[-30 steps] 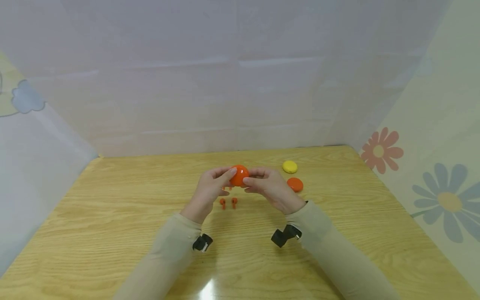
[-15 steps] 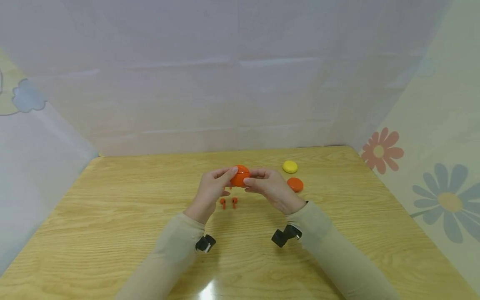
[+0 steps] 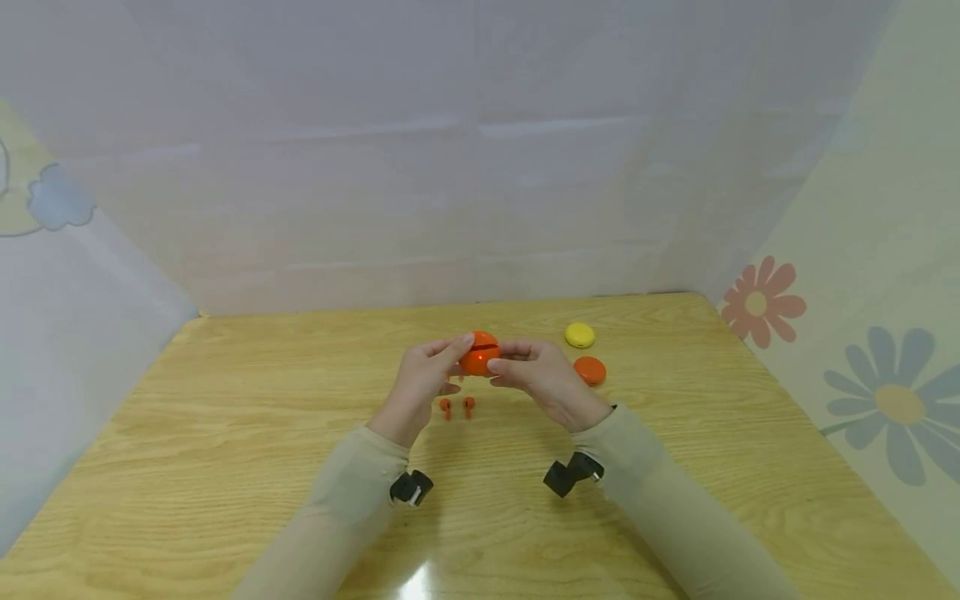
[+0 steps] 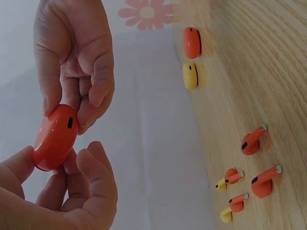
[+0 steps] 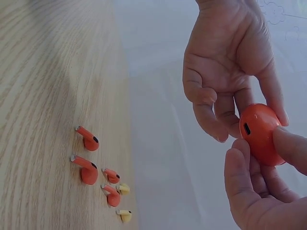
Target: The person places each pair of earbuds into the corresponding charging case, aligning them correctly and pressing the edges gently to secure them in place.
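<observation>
Obscuring some earbuds (image 5: 113, 198) from above, fingers (image 3: 459, 345) hold an orange case (image 3: 478, 362).

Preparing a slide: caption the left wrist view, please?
Left hand and right hand pinch a glossy, rounded orange case; stemmed orange earbuds rest on the woodgrain table.

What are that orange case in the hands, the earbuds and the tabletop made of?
Orange case: probably hard plastic, glossy, judging by its bright highlights.
Earbuds: likely plastic, smooth, with moulded-looking curves and silvery, perhaps metal, stem tips.
Tabletop: wood or wood-look laminate, slightly shiny, with streaky grain and a reflection.
</observation>
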A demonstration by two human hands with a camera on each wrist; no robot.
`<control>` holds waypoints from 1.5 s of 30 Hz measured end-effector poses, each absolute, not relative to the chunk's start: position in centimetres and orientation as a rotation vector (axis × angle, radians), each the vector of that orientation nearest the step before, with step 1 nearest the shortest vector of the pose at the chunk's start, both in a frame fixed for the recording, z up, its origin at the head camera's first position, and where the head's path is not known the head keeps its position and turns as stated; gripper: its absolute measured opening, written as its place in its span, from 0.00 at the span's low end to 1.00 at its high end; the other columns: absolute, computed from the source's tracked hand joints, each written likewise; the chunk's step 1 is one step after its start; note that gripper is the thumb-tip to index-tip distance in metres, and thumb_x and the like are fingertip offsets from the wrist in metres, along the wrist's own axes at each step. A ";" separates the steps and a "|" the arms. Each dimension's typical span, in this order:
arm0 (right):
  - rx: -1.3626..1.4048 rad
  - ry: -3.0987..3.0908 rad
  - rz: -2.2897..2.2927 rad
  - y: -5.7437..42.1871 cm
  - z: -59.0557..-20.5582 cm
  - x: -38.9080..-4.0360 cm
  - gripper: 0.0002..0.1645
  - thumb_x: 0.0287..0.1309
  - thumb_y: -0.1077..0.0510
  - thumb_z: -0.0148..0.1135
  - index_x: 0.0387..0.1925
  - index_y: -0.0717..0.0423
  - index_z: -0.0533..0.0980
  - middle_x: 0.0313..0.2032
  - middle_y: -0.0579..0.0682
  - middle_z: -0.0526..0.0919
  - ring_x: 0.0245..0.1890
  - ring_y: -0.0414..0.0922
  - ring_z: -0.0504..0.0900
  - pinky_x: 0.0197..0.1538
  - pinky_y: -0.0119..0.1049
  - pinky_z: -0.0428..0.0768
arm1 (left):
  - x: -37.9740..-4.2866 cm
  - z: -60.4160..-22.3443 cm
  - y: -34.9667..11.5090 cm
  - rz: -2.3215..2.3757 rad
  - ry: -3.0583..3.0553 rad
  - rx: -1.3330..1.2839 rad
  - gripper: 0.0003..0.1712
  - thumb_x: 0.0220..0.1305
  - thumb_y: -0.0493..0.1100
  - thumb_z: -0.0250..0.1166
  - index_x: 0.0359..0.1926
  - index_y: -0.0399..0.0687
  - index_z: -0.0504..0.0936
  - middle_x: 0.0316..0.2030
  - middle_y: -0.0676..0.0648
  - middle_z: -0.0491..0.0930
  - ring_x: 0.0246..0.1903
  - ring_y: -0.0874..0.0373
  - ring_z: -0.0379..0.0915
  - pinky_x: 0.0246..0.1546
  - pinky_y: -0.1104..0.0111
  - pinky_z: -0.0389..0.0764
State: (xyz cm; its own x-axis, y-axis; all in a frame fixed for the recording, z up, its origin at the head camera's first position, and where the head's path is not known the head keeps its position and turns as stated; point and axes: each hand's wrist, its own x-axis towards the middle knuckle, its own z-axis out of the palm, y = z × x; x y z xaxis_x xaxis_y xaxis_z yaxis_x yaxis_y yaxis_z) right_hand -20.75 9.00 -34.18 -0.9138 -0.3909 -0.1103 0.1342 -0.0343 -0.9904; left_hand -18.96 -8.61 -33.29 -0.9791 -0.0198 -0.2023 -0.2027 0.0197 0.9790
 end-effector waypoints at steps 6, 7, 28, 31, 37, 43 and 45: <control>-0.279 1.891 -2.012 9.1 -34.1 -20.7 0.22 0.64 0.67 0.60 0.57 0.75 0.70 0.54 0.63 0.76 0.46 0.47 0.81 0.55 0.43 0.78 | -19.1 -33.2 -8.7 2.109 2.110 -0.249 0.25 0.67 0.53 0.63 0.53 0.37 0.82 0.48 0.42 0.81 0.38 0.55 0.77 0.30 0.71 0.76; -0.278 1.890 -2.014 9.1 -34.1 -20.7 0.22 0.64 0.67 0.59 0.57 0.74 0.70 0.54 0.62 0.76 0.46 0.47 0.81 0.55 0.43 0.78 | -19.2 -33.2 -8.7 2.110 2.103 -0.250 0.25 0.67 0.53 0.63 0.53 0.37 0.82 0.48 0.42 0.81 0.37 0.56 0.77 0.30 0.70 0.76; -0.282 1.860 -2.051 9.2 -33.9 -20.4 0.22 0.63 0.70 0.58 0.58 0.75 0.69 0.50 0.57 0.79 0.44 0.45 0.81 0.55 0.42 0.77 | -19.2 -33.0 -8.4 2.199 2.041 -0.262 0.29 0.68 0.56 0.62 0.48 0.30 0.81 0.32 0.47 0.81 0.28 0.58 0.73 0.26 0.73 0.75; -0.293 1.852 -2.063 9.3 -33.9 -20.4 0.23 0.63 0.69 0.59 0.58 0.76 0.69 0.48 0.56 0.79 0.44 0.45 0.81 0.55 0.42 0.77 | -19.2 -33.0 -8.4 2.201 2.034 -0.272 0.29 0.68 0.57 0.61 0.48 0.31 0.82 0.32 0.47 0.80 0.28 0.57 0.73 0.27 0.72 0.75; -0.307 1.836 -2.079 9.3 -34.0 -20.5 0.23 0.64 0.70 0.58 0.59 0.77 0.68 0.49 0.57 0.78 0.44 0.44 0.81 0.53 0.40 0.79 | -19.1 -32.9 -8.2 2.220 2.006 -0.307 0.29 0.68 0.57 0.60 0.47 0.32 0.81 0.36 0.46 0.80 0.30 0.58 0.74 0.28 0.72 0.74; -0.333 1.825 -2.074 9.3 -33.9 -20.4 0.24 0.65 0.68 0.57 0.60 0.76 0.68 0.54 0.61 0.77 0.46 0.45 0.81 0.55 0.42 0.77 | -19.1 -32.5 -8.0 2.248 1.982 -0.330 0.28 0.68 0.57 0.61 0.47 0.32 0.81 0.37 0.46 0.80 0.30 0.58 0.74 0.28 0.72 0.74; -0.337 1.833 -2.069 9.3 -33.9 -20.4 0.23 0.65 0.67 0.58 0.59 0.76 0.68 0.55 0.62 0.76 0.47 0.46 0.81 0.56 0.43 0.77 | -19.1 -32.4 -8.0 2.250 1.982 -0.332 0.29 0.68 0.57 0.61 0.47 0.32 0.81 0.36 0.46 0.80 0.30 0.58 0.74 0.27 0.72 0.74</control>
